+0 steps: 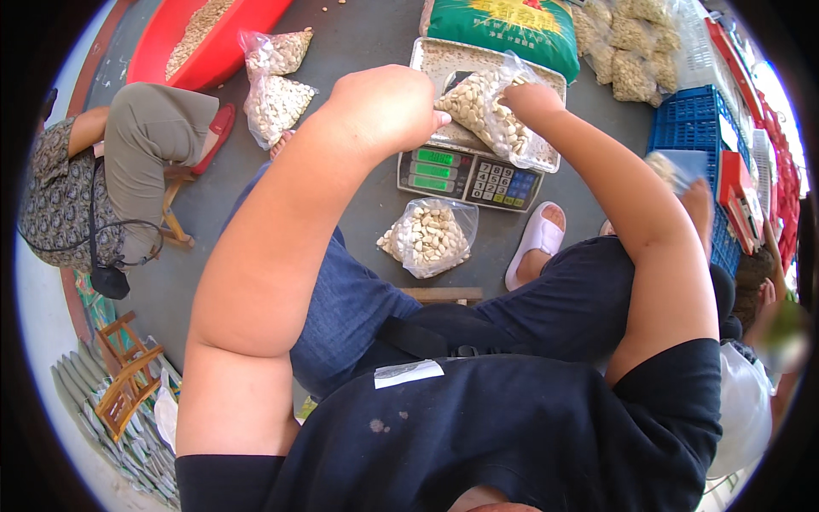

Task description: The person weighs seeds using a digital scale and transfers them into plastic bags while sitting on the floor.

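A clear plastic bag of pale, bean-like seeds (486,107) lies tilted on the metal pan (550,158) of a digital scale (469,177) with green lit displays. My right hand (533,98) is closed on the plastic at the bag's upper right side. At the bag's left, my left hand (388,107) is closed, its thumb toward the seeds. Whatever its fingers hold is hidden behind the back of the hand. A second clear bag of seeds (431,235) rests on the floor in front of the scale, close to my knees.
Beyond the scale lies a green sack (503,36), with several filled bags (631,43) at its right. Two more bags (277,98) lie left, near a red tub (145,64) of seeds. A person (145,154) sits at the left. Blue crates (691,119) stand right.
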A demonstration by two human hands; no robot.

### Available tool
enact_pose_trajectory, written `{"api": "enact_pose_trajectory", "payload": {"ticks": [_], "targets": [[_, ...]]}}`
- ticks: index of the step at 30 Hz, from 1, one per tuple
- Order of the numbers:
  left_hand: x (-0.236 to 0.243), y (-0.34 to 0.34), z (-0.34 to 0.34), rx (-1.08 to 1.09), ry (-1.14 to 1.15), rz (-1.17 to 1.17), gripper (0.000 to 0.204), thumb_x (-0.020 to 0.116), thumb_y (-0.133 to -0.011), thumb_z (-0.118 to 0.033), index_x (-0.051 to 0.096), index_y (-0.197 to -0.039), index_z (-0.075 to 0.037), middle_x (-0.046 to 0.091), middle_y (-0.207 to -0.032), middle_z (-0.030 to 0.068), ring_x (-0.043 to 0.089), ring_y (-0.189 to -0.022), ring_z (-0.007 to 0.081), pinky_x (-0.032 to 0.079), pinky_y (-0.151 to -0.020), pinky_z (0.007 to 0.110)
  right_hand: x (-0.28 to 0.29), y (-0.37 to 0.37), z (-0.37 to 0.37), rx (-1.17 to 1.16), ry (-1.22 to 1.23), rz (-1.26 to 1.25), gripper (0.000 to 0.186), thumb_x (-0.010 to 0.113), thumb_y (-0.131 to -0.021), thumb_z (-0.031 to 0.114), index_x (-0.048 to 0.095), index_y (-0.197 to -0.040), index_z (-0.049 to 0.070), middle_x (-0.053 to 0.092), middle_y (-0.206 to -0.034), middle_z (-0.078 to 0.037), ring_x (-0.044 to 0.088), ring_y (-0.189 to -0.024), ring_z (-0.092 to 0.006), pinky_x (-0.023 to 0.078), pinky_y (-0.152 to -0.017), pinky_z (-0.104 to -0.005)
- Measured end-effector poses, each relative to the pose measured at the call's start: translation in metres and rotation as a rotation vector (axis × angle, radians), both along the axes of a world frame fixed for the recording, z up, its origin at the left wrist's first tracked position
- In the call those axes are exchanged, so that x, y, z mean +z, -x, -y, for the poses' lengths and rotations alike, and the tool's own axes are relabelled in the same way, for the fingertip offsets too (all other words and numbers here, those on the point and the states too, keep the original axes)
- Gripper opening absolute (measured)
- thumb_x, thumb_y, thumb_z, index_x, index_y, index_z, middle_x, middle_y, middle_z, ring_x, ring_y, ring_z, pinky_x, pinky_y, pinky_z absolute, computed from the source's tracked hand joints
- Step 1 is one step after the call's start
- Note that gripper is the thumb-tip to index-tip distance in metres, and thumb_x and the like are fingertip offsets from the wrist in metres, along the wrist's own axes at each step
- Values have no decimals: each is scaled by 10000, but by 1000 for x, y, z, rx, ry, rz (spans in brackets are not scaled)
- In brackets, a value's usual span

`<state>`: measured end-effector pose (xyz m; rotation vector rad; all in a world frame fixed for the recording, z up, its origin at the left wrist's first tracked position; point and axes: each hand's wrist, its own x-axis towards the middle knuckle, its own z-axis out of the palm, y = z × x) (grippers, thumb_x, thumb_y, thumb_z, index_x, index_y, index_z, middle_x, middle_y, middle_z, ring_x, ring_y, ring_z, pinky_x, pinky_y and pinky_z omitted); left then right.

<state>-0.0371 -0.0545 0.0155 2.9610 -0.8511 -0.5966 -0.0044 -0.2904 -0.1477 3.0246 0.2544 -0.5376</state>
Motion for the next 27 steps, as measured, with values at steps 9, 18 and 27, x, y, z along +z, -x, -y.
{"api": "enact_pose_trajectory", "payload": {"ticks": [9,18,27], "targets": [[4,-19,1,-7,-32,-77,300,507,-781,-365,613,-853,-94,605,-739,77,577,-729,235,452,-630,343,62,1,15,-124,-379,172,253,442,-838,300,580,-916,103,577,-674,-104,551,-626,-253,426,-580,-358],[-25,-32,17,45,20,-110,373,502,-777,-398,601,-885,-55,607,-800,114,577,-773,251,450,-675,341,83,21,74,-403,-1775,-311,279,478,-827,173,527,-1056,22,537,-721,7,351,-445,-17,222,-353,-148],[-91,-31,77,255,240,-167,881,533,-674,-594,333,-1198,86,482,-1092,264,485,-1037,308,386,-870,333,58,41,65,-9,-723,-106,404,549,-736,133,502,-1125,232,512,-605,-67,503,-590,-164,416,-584,-307]]}}
